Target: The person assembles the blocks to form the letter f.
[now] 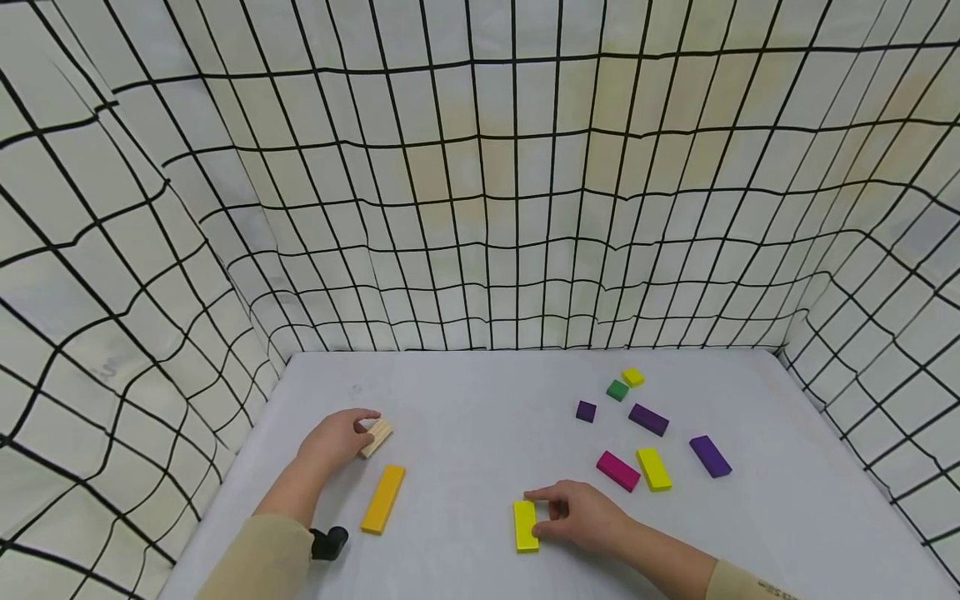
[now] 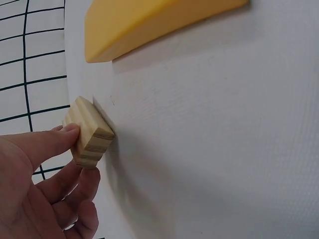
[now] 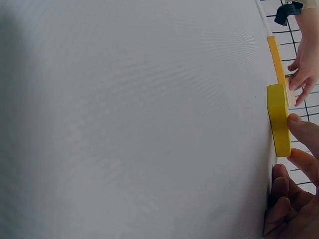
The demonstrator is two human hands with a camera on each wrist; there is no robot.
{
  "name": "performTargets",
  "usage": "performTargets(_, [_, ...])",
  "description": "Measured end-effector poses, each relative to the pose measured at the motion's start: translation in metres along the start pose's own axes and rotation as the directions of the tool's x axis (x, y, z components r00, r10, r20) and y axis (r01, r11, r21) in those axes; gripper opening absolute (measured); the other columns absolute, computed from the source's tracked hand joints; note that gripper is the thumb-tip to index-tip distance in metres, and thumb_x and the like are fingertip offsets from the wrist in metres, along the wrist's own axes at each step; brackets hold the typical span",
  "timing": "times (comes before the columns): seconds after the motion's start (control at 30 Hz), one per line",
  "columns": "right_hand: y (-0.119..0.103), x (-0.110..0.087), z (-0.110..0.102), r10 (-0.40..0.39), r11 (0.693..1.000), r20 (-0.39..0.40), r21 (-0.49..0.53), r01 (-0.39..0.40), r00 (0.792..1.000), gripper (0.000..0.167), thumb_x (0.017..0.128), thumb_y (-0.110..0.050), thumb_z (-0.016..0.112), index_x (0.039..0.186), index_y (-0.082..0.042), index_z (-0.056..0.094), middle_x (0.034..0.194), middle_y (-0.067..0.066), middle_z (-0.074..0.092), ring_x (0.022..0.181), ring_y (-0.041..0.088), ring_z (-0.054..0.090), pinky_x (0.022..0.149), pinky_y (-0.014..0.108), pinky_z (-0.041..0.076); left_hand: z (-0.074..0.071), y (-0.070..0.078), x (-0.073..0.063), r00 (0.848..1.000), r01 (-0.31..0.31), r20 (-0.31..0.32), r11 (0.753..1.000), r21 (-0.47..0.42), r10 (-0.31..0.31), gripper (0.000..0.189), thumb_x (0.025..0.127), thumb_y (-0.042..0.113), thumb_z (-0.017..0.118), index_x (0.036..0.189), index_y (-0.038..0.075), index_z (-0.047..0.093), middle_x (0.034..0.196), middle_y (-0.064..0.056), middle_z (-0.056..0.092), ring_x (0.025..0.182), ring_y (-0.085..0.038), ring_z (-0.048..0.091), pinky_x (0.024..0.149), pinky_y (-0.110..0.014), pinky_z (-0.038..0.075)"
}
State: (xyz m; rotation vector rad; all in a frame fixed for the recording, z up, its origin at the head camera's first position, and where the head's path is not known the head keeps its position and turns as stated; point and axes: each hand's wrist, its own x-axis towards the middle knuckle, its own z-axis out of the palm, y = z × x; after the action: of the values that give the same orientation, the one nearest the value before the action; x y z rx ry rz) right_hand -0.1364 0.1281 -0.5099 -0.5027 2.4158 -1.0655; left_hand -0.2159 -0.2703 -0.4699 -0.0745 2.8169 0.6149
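On the left of the table, my left hand pinches a bare wooden block between thumb and fingers. The left wrist view shows the thumb on one face of this grained wooden block, fingers beneath its other side. An orange block lies close by, nearer to me. Near the front middle, my right hand holds a yellow block, thumb at its right side and index finger at its far end. From the right wrist, that yellow block appears beside the thumb and index finger; the other fingers curl below.
To the right lie a magenta block, another yellow block and two purple blocks. Farther back are a dark purple cube, a green cube and a small yellow piece. White walls with black grid lines surround the table.
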Motion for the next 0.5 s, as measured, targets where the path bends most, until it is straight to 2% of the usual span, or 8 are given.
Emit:
performTargets(0.27, [0.0005,-0.0011,0.0008,-0.002,1.000,-0.002,-0.008,0.002,1.000,0.048,0.084,-0.032,0.080,0.129,-0.022,0.068,0.079,-0.004,0.055,0.073,0.012,0.049,0.062,0.022,0.041,-0.0024,-0.0030,-0.0012,1.000,0.007,0.005,1.000,-0.019,-0.007,0.049,0.094,0.016,0.067,0.142,0.012,0.054,0.108,-0.011,0.065,0.082,-0.020,0.057,0.073,-0.040,0.049])
performTargets(0.5, [-0.0002,-0.0007,0.0010,0.011,1.000,-0.006,0.000,-0.011,1.000,0.048,0.083,-0.032,0.080,0.129,-0.023,0.069,0.079,-0.004,0.055,0.074,0.013,0.050,0.062,0.022,0.041,-0.0024,-0.0052,-0.0012,1.000,0.001,-0.009,0.995,-0.097,-0.002,0.048,0.096,0.016,0.065,0.143,0.011,0.053,0.110,-0.013,0.064,0.082,-0.021,0.056,0.070,-0.036,0.048])
